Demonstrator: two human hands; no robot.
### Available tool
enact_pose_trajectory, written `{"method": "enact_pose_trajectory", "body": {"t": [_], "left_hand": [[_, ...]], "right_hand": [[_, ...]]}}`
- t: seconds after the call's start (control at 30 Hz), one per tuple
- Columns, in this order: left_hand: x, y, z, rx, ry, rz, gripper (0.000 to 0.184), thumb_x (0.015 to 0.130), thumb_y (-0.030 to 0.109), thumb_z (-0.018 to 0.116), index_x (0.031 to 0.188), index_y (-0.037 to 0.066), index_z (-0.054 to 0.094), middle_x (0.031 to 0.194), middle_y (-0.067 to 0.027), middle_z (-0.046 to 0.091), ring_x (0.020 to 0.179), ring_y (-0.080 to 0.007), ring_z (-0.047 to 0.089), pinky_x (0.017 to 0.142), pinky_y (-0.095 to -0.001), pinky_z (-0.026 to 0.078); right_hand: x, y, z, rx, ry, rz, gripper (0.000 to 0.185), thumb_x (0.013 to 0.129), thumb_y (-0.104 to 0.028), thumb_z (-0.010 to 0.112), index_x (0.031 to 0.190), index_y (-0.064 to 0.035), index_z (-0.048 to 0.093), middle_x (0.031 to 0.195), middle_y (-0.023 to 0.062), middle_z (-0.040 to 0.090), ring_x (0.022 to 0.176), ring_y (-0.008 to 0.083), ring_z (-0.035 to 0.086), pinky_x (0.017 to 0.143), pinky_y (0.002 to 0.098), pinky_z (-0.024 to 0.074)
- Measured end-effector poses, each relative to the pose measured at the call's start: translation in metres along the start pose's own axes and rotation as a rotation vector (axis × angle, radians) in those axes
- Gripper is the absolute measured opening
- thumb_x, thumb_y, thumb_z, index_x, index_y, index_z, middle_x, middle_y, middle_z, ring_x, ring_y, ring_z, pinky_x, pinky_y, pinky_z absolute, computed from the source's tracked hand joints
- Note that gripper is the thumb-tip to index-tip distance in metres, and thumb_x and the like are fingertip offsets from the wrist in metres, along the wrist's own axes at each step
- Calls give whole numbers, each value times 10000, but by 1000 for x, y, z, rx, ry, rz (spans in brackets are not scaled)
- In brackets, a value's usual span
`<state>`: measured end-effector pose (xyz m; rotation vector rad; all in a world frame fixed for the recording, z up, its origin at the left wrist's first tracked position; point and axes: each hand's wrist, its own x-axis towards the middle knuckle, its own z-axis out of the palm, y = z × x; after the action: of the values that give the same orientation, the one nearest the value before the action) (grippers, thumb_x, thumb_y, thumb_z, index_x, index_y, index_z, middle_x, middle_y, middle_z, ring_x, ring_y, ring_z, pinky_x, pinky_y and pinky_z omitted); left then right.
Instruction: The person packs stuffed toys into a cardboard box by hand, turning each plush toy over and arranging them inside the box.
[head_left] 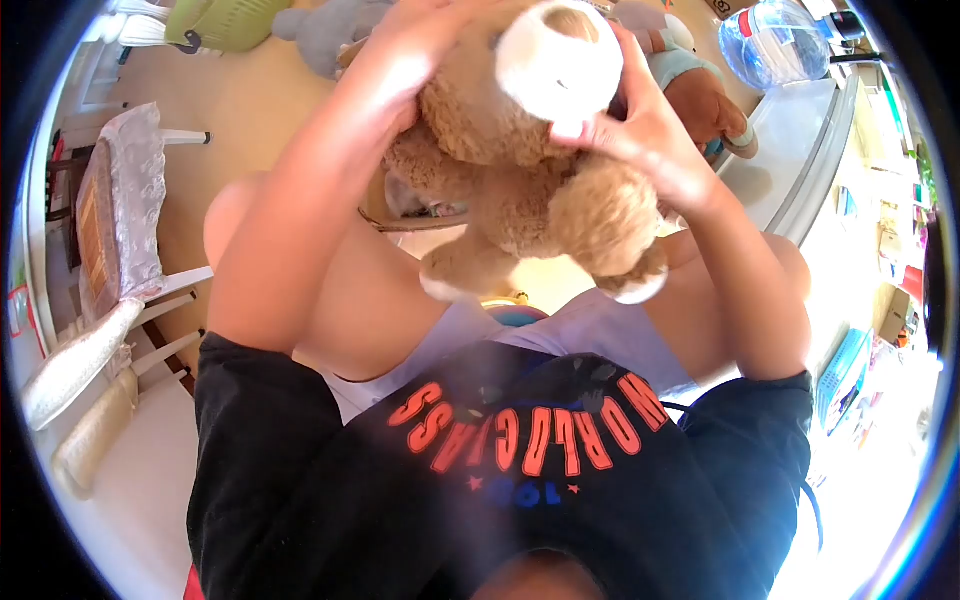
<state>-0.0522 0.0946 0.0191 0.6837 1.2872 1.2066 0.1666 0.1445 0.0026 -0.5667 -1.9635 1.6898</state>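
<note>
A light brown plush bear [520, 190] with a white muzzle is held up at the top middle, above my lap. My left hand [425, 45] grips the left side of its head, its fingers mostly behind the fur. On the other side of the head my right hand [650, 145] is closed round the plush, the thumb lying under the white muzzle. The bear's body and legs hang down between my knees.
Other plush toys, one brown [700, 100] and one grey [325, 35], lie beyond the bear. A large water bottle [775, 45] is at the upper right. Chairs with cloth covers [135, 200] stand at the left. A green container [230, 25] is at the upper left.
</note>
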Motion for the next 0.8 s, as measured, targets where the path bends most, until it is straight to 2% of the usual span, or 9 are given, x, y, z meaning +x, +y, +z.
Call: {"method": "enact_pose_trajectory", "body": {"t": [0.2,0.33,0.4,0.47,0.5,0.53,0.57,0.77,0.8], "left_hand": [[8,3,-22,-333,-34,-143,512,1016,409,513,1318,4,595,1290,-129,657,1175,-247,619,1034,-400,478],[-16,22,-20,-750,-370,19,441,1015,369,533,1306,43,595,1222,-139,677,1100,-257,645,979,-392,505],[-27,16,-17,-623,-314,-76,416,969,322,609,1275,39,617,1165,-118,688,1060,-228,656,959,-366,515],[-36,2,-14,-494,-263,-172,402,924,274,684,1243,36,638,1108,-97,700,1021,-198,666,939,-340,526],[-40,-5,-12,-432,-238,-218,399,901,251,722,1228,34,649,1079,-87,706,1001,-183,672,928,-327,532],[-45,-12,-10,-370,-212,-266,399,878,227,760,1212,32,660,1050,-76,712,982,-169,677,918,-314,537],[-50,-16,-9,-309,-184,-315,403,856,203,797,1197,30,671,1022,-65,718,962,-154,682,908,-301,543],[-48,-24,-30,123,189,204,414,818,246,827,1105,-22,695,1068,-91,728,1003,-161,679,826,-333,561],[-43,-23,-36,110,232,273,582,794,328,843,1170,-62,630,1059,-144,727,988,-238,696,841,-397,556]], "right_hand": [[4,4,-13,295,65,71,705,990,-260,654,1517,-69,225,1426,118,434,1336,226,447,1098,372,406],[3,-27,-5,302,291,52,613,1018,-298,576,1517,-90,287,1431,122,447,1330,226,446,1115,359,384],[-5,51,-31,139,370,-33,477,1059,-355,457,1466,-107,426,1401,106,506,1319,189,452,1129,333,359],[-3,39,-29,545,233,-101,468,1078,-389,408,1461,-126,469,1415,80,512,1317,166,450,1153,316,322],[1,10,-22,1025,34,-123,481,1076,-395,419,1481,-137,443,1444,63,487,1320,161,444,1170,312,297],[6,47,-33,833,241,78,878,950,-555,598,1605,-180,150,1615,48,247,1434,195,322,1228,396,205],[3,50,-31,775,243,113,772,971,-510,573,1570,-170,223,1573,50,311,1412,204,360,1208,400,252],[20,53,-16,444,326,265,448,1046,-320,477,1416,-67,492,1379,76,566,1265,234,548,1088,410,438],[23,39,-6,475,429,337,475,1054,-334,458,1424,-37,476,1376,96,569,1265,228,542,1073,423,446]]}}
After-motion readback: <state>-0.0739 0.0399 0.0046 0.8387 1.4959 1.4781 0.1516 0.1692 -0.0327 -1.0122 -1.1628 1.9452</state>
